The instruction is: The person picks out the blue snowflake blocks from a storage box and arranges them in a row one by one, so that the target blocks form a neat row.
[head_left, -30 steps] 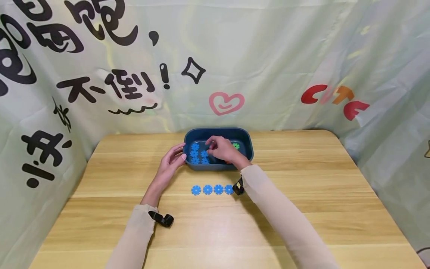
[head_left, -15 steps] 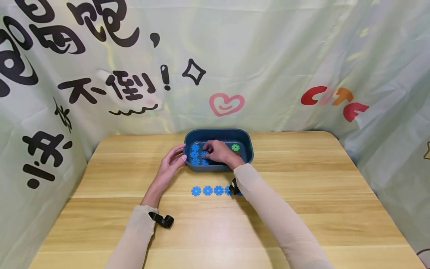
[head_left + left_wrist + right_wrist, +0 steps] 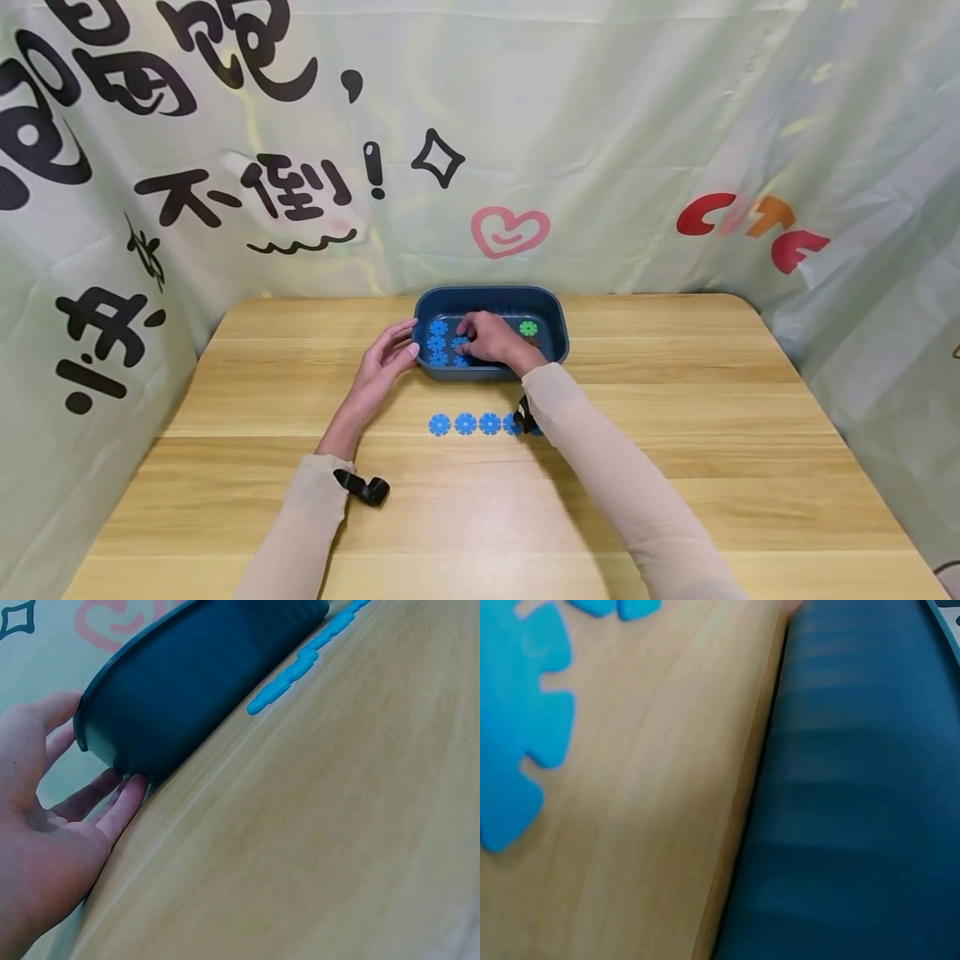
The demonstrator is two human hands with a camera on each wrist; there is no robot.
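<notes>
A dark blue rectangular box (image 3: 491, 374) stands at the back of the table. My left hand (image 3: 377, 369) rests against its left end, the fingers spread along the outer wall and rim; the left wrist view has the same hand (image 3: 56, 825) touching that wall. My right hand (image 3: 495, 342) reaches inside, thumb and index fingertips bent down over a blue notched plastic disc (image 3: 458, 342). I cannot tell whether they pinch it. Other blue notched discs (image 3: 438, 343) lie at the box's left end. The right wrist view leaves the right hand's fingers out.
A green notched disc (image 3: 528, 328) lies at the box's right end. In front of the box, several blue discs (image 3: 465, 424) form a row on the wooden table (image 3: 420, 517), partly covered by the right wrist camera (image 3: 525, 414). A printed cloth (image 3: 600, 142) hangs behind.
The right hand has lowered into the box, its fingertips coming down over the blue disc, and stayed there over the last half second. The left hand keeps its place at the box.
</notes>
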